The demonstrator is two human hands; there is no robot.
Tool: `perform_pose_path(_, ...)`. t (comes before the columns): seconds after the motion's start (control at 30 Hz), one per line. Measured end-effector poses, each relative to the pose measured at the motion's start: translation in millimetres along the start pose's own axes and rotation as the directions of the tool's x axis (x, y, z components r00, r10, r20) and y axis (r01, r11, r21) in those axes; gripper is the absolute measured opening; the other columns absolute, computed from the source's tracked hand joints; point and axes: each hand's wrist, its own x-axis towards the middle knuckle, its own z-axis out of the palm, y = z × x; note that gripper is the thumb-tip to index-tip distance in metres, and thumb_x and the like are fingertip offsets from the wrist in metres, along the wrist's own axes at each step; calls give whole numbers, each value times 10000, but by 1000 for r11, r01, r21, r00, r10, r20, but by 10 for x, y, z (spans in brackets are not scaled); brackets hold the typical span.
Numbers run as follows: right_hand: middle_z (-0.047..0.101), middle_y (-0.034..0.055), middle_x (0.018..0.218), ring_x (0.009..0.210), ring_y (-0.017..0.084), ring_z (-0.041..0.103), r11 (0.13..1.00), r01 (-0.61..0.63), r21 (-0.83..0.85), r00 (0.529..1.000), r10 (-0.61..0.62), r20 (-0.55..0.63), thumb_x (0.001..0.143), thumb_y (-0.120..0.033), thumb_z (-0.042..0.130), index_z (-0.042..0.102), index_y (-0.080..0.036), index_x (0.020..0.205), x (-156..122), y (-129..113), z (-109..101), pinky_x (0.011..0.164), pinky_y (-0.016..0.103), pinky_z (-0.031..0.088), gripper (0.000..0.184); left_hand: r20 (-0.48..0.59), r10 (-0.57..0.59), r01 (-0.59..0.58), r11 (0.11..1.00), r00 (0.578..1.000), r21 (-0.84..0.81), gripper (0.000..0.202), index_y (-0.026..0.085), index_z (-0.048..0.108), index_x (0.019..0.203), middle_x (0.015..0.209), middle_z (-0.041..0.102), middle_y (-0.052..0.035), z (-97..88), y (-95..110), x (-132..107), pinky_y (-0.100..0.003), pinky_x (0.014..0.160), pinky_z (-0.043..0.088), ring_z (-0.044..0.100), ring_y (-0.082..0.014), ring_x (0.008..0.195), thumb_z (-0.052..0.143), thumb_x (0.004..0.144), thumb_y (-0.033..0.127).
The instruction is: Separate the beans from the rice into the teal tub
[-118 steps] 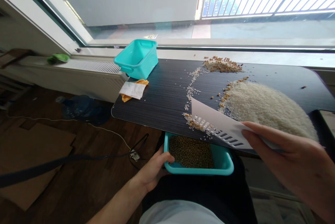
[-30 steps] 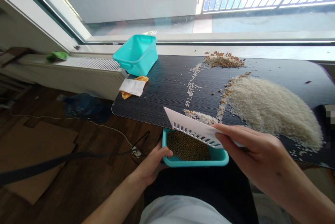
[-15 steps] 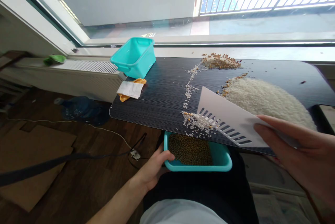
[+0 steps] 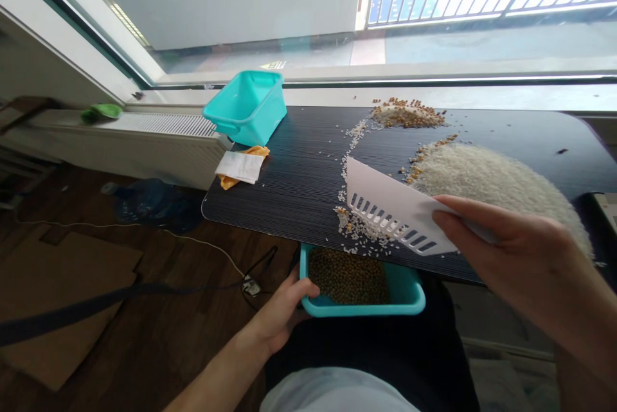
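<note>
My right hand [image 4: 501, 232] grips the handle of a white slotted spatula [image 4: 390, 197], its slotted edge low over the dark table. Beside and partly behind its slots lies a small heap of rice [image 4: 357, 232] mixed with a few yellowish grains, close to the table's front edge. My left hand [image 4: 289, 303] holds a turquoise tub [image 4: 366, 310] by its left rim, thumb over the edge. The tub is just below the table edge, above my lap, and contains greenish-brown lentil-like grains [image 4: 349, 277].
A large mound of rice [image 4: 501, 193] spreads on the table [image 4: 289, 187] at right. Behind it sits a rice pile topped with orange-brown grains [image 4: 407, 113]. Another turquoise tub [image 4: 248, 107] and a folded white cloth [image 4: 240, 166] on yellow material stand at left. A radiator [image 4: 168, 142] adjoins the table.
My right hand has moved the spatula to the left and slightly up, over the thin trail of rice. My left hand and the held tub have hardly moved.
</note>
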Motion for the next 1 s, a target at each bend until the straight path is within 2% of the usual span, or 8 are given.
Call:
perform_pose_path(0.17,776,11,734,572,159,704,999,35,14,999,-36,38,803,-404,594,805,-248,928,50,-35,60,510,228,523,290,-3,-5,5,1000,1000,-16,537,213,558,1174,883,657,-7,-14,11,-13,-309,776,482,575,-176,821,643,643,225)
perform_pose_path(0.27,769,-1,708,538,153,693,997,48,54,998,-51,45,783,-418,604,807,-247,882,35,-70,21,485,223,523,283,3,-2,2,999,1000,-32,497,208,588,1127,862,651,-4,-22,17,-26,-304,775,478,579,-172,807,655,636,228)
perform_pose_path(0.4,780,-1,767,604,157,715,999,39,32,999,-40,21,791,-412,610,804,-253,903,49,-96,18,542,229,541,275,-4,1,-1,1000,1000,-21,446,218,615,1078,811,615,9,-27,26,-28,-302,772,472,567,-169,801,660,634,233)
perform_pose_path(0.57,780,1,766,596,153,708,996,75,57,992,-81,99,820,-404,578,803,-247,921,94,-162,81,522,231,529,293,-22,-3,2,1000,1000,-19,401,212,618,1007,773,588,15,-24,37,-28,-311,773,464,555,-174,792,672,611,248)
perform_pose_path(0.67,770,-2,713,529,146,683,994,77,80,991,-85,99,805,-429,579,806,-251,885,62,-158,44,493,227,531,299,-22,1,-2,1000,1000,-28,399,208,622,1008,783,594,14,-33,38,-34,-305,759,465,553,-170,787,672,614,244)
perform_pose_path(0.8,766,-7,695,500,150,675,998,61,-1,998,-61,15,779,-467,601,807,-272,867,-36,-47,-48,451,219,520,297,-17,5,-5,1000,1000,-28,409,208,623,1030,800,607,12,-53,28,-27,-294,740,470,553,-161,777,666,624,235)
perform_pose_path(1.0,769,-13,704,527,162,694,996,68,49,996,-71,54,762,-442,637,807,-294,831,-132,-26,-96,470,214,541,236,-28,4,-5,1000,1000,-27,352,195,618,951,756,597,13,-47,36,-20,-305,750,479,559,-165,764,688,613,264)
